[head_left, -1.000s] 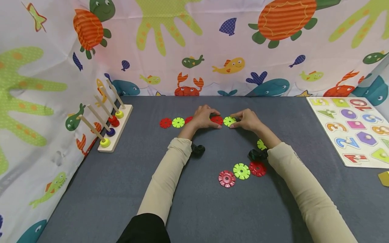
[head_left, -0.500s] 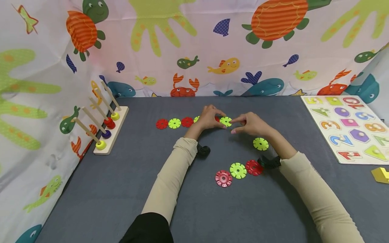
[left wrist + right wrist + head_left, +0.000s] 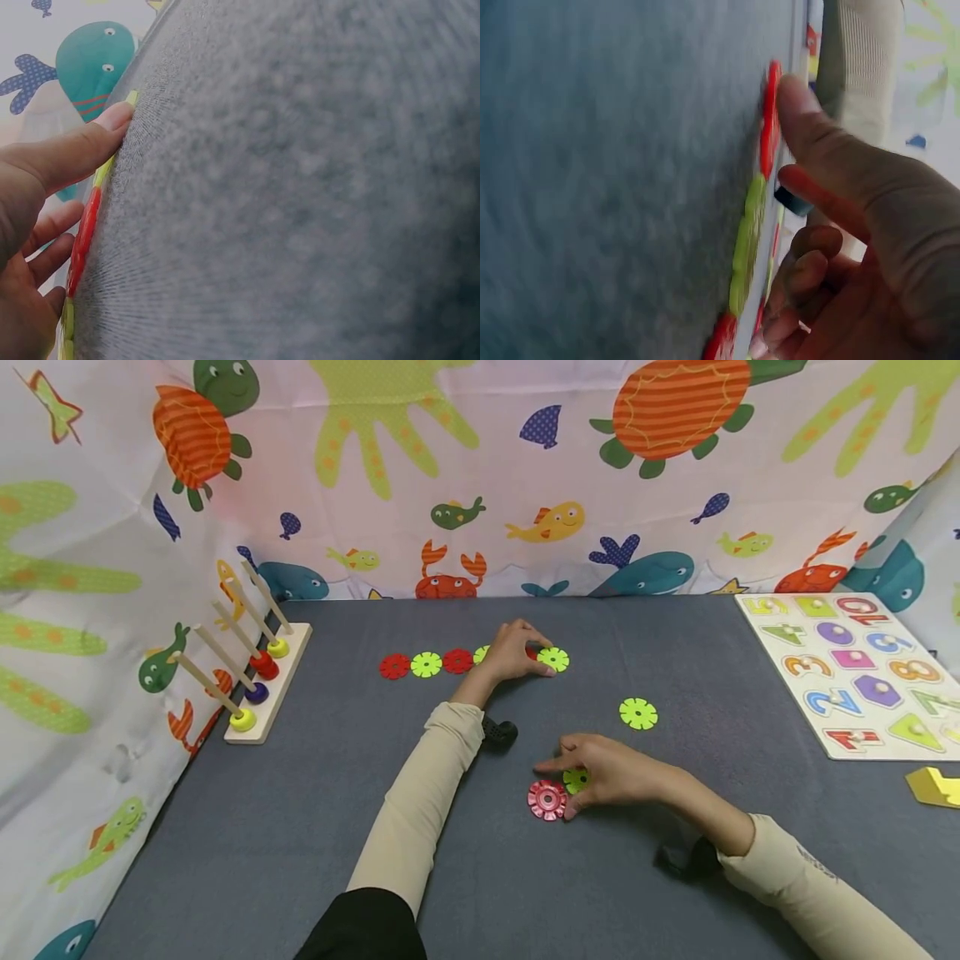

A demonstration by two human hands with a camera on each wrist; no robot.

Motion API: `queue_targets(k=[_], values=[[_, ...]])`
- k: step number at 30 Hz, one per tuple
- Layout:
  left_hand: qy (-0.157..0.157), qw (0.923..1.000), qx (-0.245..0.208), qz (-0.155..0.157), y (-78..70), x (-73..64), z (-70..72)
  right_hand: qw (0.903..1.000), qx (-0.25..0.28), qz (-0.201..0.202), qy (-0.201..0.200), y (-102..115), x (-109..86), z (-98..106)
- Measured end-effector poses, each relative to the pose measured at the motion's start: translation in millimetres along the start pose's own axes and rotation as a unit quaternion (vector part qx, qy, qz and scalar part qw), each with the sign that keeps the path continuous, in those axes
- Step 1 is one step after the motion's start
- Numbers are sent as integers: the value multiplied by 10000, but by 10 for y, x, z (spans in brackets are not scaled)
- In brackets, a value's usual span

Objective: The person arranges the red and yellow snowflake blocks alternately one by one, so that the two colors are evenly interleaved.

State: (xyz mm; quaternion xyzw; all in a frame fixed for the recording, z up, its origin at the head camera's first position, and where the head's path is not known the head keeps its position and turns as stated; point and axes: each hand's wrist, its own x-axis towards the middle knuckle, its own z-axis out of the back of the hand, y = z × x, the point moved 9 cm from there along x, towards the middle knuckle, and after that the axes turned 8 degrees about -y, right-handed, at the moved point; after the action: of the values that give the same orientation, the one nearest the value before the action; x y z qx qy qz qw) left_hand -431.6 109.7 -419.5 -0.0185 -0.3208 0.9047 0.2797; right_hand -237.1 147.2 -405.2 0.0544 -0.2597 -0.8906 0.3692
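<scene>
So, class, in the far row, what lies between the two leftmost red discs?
A green disc lies between the leftmost red disc and the next red disc, as the head view shows.

There are five green discs (image 3: 633,713), five red discs (image 3: 389,667), five pegs (image 3: 207,685), one puzzle board (image 3: 850,679) and one block (image 3: 932,788).

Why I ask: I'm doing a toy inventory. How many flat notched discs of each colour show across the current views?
Red discs: 5 (one, hidden by the right hand in the head view, shows partly in the right wrist view)
Green discs: 5
Total: 10
</scene>
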Motion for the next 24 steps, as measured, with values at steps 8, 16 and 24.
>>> queue_targets(k=[8, 16, 24], values=[[17, 10000, 1, 85, 31, -5, -12, 10000, -51, 22, -57, 17, 3, -58], [38, 9999, 6, 151, 34, -2, -21, 9998, 139, 137, -90, 12, 5, -74], [34, 9999, -10, 138, 42, 5, -24, 9993, 183, 320, -49, 36, 26, -77]])
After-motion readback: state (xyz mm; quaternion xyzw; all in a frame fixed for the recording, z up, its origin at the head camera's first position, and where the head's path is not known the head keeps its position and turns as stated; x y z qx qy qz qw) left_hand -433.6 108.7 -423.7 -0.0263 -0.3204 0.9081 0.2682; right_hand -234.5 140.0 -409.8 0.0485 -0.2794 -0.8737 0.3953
